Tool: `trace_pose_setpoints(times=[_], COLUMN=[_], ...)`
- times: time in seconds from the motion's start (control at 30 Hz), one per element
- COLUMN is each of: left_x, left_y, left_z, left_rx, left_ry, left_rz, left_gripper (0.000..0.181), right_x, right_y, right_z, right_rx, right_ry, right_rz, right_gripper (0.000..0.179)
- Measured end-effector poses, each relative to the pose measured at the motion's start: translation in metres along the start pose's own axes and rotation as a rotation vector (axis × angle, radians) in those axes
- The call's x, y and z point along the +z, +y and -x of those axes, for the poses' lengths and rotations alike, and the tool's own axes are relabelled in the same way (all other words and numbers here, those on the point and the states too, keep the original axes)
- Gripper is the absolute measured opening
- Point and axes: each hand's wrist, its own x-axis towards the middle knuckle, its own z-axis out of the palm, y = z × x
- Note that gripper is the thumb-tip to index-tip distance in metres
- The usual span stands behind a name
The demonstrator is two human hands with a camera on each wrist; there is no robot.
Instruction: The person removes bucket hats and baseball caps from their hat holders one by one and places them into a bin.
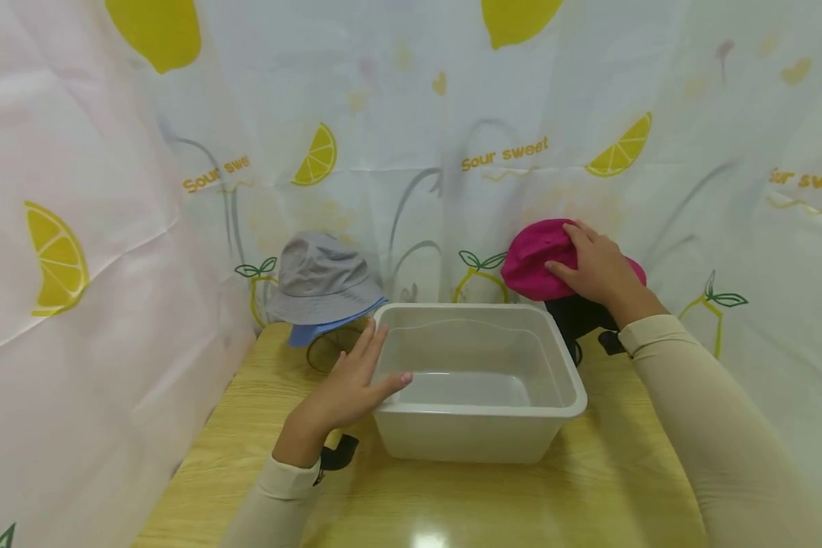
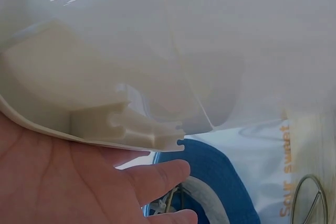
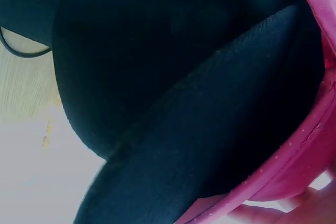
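Observation:
My left hand [image 1: 352, 388] lies along the left rim of a white plastic tub [image 1: 469, 434], fingers straight and thumb reaching over the edge. In the left wrist view, the palm [image 2: 63, 182] is right at the tub's rim. At the back right, my right hand [image 1: 599, 266] holds a bright pink hat [image 1: 536, 259] between thumb and fingers. Beneath it is a black hat [image 1: 575, 316]. The right wrist view looks up close at dark cloth [image 3: 184, 103] along the pink edge [image 3: 262, 179], with some fingers [image 3: 304, 208] at the lower right corner.
A grey bucket hat [image 1: 322, 274] sits over a blue hat [image 1: 308, 332] on a wire stand [image 1: 325, 352] behind the tub's left side. Lemon-printed curtains [image 1: 383, 91] close in the wooden table [image 1: 438, 495] at the back and sides.

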Motion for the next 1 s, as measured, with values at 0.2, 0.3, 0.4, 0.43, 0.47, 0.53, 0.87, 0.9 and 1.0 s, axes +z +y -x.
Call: trace_pose_setpoints(times=[0.2, 0.3, 0.4, 0.43, 0.47, 0.53, 0.87, 0.9, 1.0], left_x=[-0.002, -0.002, 0.000, 0.000, 0.000, 0.000, 0.001, 0.001, 0.002], left_y=[0.000, 0.000, 0.001, 0.001, 0.001, 0.002, 0.000, 0.000, -0.001], left_z=[0.001, 0.000, 0.000, 0.000, 0.000, 0.001, 0.000, 0.000, 0.000], left_rx=[0.003, 0.006, 0.005, 0.006, 0.005, 0.006, 0.005, 0.004, 0.003], left_ry=[0.002, 0.004, 0.006, 0.006, 0.006, 0.009, 0.007, 0.005, 0.005], left_rz=[0.016, 0.030, 0.039, 0.043, 0.046, 0.047, 0.045, 0.045, 0.044], left_gripper=[0.096, 0.094, 0.093, 0.093, 0.093, 0.093, 0.093, 0.094, 0.094], right_x=[-0.002, -0.005, -0.007, -0.008, -0.008, -0.010, -0.026, -0.027, -0.032], right_y=[0.001, 0.003, 0.006, 0.007, 0.008, 0.008, 0.003, 0.003, 0.000], right_z=[-0.001, 0.000, 0.000, 0.000, 0.000, 0.000, 0.003, 0.003, 0.002], right_rx=[-0.005, 0.005, 0.017, 0.019, 0.020, 0.022, -0.008, -0.007, -0.002], right_ry=[0.013, 0.038, 0.056, 0.060, 0.063, 0.069, 0.132, 0.136, 0.142], right_rz=[0.021, 0.033, 0.043, 0.045, 0.043, 0.037, -0.002, -0.008, -0.020], right_gripper=[0.090, 0.092, 0.093, 0.093, 0.094, 0.095, 0.086, 0.086, 0.088])
